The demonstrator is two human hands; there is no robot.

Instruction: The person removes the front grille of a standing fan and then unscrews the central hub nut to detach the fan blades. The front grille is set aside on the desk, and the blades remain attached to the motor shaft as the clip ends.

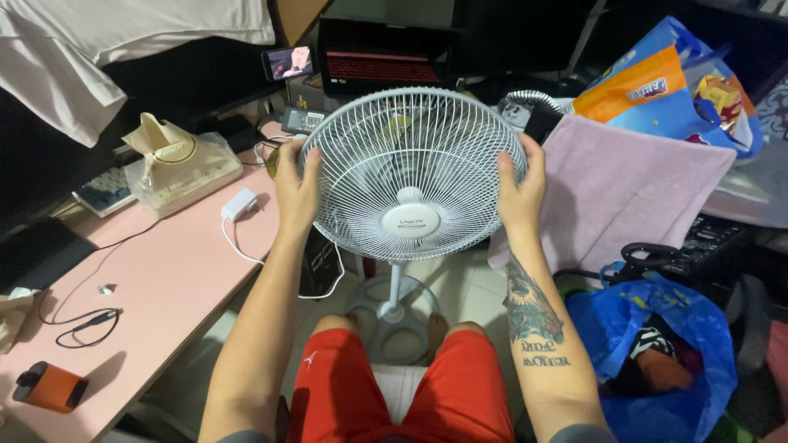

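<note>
A white pedestal fan stands on the floor between my knees, its round wire grille [410,156] facing me with a round hub cap [411,220] in the lower middle. My left hand [297,187] grips the grille's left rim. My right hand [521,190] grips its right rim. The thin pole runs down to the round base [392,320] on the tiles.
A pink desk [164,279] at left holds a white charger [239,204], cables, a cream bagged object [176,160] and an orange device [51,385]. A laptop [382,61] sits behind the fan. A pink cloth [632,189], colourful bags and a blue plastic bag [657,361] crowd the right.
</note>
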